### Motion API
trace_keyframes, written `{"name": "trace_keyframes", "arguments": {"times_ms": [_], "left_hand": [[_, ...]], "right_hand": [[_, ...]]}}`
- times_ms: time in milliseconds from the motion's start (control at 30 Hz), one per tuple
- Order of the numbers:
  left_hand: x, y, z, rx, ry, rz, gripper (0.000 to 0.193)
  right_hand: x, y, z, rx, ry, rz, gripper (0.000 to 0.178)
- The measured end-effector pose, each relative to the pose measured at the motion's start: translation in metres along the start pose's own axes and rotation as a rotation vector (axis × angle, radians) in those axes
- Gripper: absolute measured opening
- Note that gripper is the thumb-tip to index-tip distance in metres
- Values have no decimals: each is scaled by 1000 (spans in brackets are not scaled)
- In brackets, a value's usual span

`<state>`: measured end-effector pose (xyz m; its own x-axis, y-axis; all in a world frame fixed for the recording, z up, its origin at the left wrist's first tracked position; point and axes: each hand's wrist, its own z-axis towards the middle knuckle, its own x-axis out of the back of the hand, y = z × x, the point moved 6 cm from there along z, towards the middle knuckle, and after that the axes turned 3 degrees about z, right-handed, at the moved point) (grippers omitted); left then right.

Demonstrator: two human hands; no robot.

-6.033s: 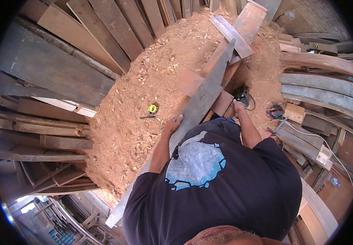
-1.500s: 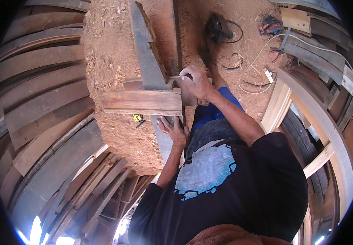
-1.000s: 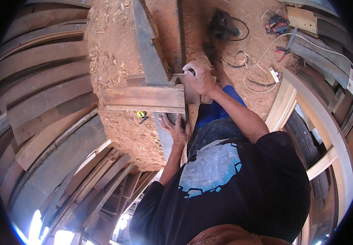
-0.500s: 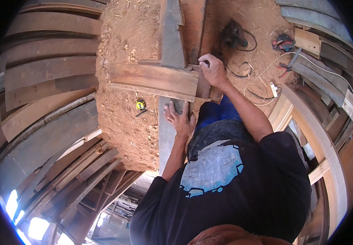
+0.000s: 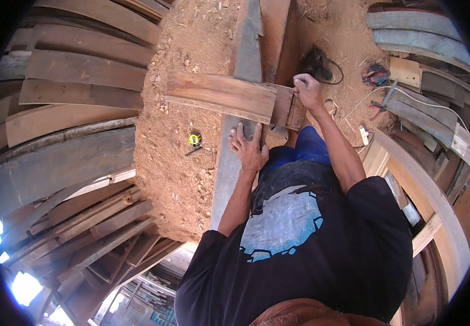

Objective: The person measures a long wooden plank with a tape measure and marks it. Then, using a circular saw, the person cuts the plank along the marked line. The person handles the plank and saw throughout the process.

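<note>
A light brown wooden plank (image 5: 221, 95) lies crosswise over a long grey beam (image 5: 225, 179). Under its right end a darker brown board (image 5: 283, 106) sticks out. My left hand (image 5: 248, 149) rests on the beam with fingers spread, its fingertips close to the plank's near edge. At the outer right end of the darker board is my right hand (image 5: 309, 93), fingers curled into a closed grip. What those fingers hold, if anything, is hidden.
A yellow tape measure (image 5: 195, 139) lies on sawdust-covered ground at left. Toward the right are a dark power tool (image 5: 316, 62) with a cord, a red-and-black tool (image 5: 375, 75), red-handled pliers (image 5: 377, 107) and a wooden frame (image 5: 428, 195). Stacked boards (image 5: 83, 89) line the left.
My right hand has shifted a little to the right, away from the light plank's end. The dark strip beyond the plank's far edge no longer shows. My left hand stays on the beam.
</note>
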<state>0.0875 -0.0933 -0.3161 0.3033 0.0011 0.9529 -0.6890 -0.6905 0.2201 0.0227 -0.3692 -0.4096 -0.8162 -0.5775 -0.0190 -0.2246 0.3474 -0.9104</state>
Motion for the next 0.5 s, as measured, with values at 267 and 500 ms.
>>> {"name": "trace_keyframes", "arguments": {"times_ms": [267,500], "left_hand": [[-3,2,-1,-10,108,28,76],[-4,1,-4,-15,166,38,76]], "right_hand": [[97,51,-50,-12,137,-133,20],[111,57,-76,-69,175,-283,22]]}}
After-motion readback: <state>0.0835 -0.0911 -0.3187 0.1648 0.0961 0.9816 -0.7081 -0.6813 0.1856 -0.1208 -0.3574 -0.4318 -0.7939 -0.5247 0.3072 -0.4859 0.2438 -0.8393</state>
